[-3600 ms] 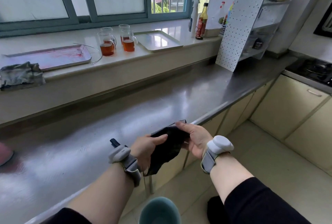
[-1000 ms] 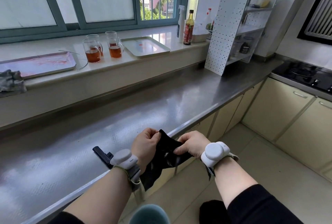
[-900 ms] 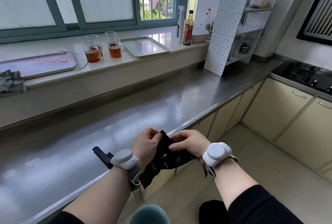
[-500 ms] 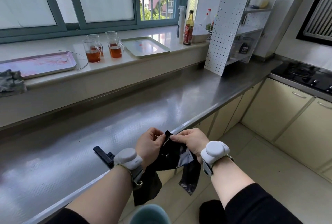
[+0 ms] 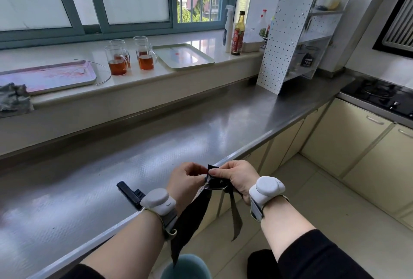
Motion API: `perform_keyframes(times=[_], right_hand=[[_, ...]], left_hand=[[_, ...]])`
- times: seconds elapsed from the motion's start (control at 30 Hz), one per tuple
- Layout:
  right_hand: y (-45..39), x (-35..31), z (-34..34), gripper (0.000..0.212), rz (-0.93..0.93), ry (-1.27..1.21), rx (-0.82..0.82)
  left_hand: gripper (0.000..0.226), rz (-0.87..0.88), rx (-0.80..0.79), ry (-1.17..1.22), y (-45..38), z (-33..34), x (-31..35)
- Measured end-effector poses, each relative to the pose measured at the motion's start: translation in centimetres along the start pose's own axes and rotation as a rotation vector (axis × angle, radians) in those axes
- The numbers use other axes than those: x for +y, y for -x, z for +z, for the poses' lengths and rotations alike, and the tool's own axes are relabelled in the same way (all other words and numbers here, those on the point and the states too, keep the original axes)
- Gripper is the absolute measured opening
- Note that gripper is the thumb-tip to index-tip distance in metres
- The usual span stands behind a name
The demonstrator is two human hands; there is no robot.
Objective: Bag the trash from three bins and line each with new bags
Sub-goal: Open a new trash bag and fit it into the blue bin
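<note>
While both hands meet just past the bench's point(image 5: 156, 144) front edge, the left hand point(image 5: 185, 181) and right hand point(image 5: 237, 177) each pinch the top of a black bag point(image 5: 190, 218) between thumb and fingers. Its folded strips hang down over the floor, the longest reaching a teal bin point(image 5: 186, 267) at the bottom edge. A black clip point(image 5: 128, 192) lies near the bench's front edge.

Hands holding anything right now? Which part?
Both: the left hand and right hand pinch the top edge of a black trash bag, which hangs toward the bin.
</note>
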State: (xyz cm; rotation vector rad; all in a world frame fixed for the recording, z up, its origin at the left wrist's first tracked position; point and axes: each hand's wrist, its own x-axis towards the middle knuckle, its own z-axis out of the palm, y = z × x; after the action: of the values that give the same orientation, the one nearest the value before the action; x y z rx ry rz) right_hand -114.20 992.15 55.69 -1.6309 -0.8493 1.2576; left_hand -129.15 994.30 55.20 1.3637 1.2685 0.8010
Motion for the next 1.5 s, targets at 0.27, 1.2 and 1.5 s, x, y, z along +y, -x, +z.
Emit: perform_keyframes(times=[0.27,1.2,1.5], right_hand=[[-0.3,0.1,0.7,0.031,0.028,-0.119,-0.043],[-0.8,0.7,0.6,0.034,0.086,-0.125,0.092],[-0.7,1.0,0.2,0.043,0.084,-0.135,0.113]], left_hand=[[0.009,0.012,-0.043,-0.035,-0.4,0.1,-0.8],[0.019,-0.153,-0.040,0.027,-1.1,-1.3,-1.5],[0.024,-0.040,0.192,-0.289,-2.4,-2.5,-3.6]])
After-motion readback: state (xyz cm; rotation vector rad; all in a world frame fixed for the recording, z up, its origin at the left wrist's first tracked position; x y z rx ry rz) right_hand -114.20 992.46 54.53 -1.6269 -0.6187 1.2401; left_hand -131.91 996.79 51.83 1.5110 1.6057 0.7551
